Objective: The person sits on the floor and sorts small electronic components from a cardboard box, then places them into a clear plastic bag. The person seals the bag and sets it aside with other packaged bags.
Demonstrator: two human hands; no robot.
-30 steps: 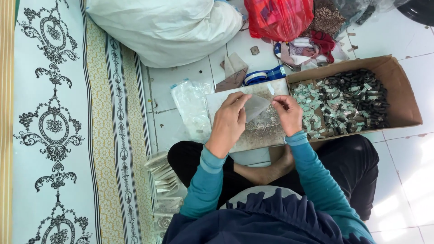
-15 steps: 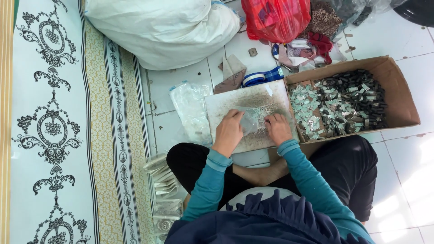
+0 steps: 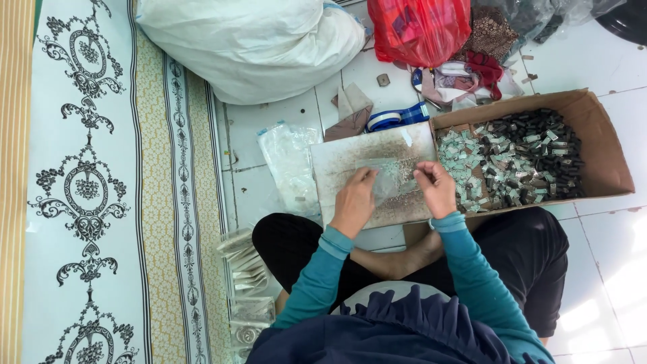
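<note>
Two floor coverings meet: a patterned mat (image 3: 87,182) at left, white tile floor (image 3: 606,269) at right. Between them lie a white sack (image 3: 249,44) and a stack of clear packets (image 3: 246,269). On a worn board (image 3: 367,158), the left hand (image 3: 354,202) and right hand (image 3: 437,189) each pinch an edge of a clear plastic bag (image 3: 391,176). A cardboard box (image 3: 606,168) of small packaged parts touches the board's right side.

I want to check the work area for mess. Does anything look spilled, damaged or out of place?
Mostly orderly. The board under both hands is speckled with dark stains. Cloth scraps and a small piece lie loose on the floor tiles behind the cardboard box.
</note>
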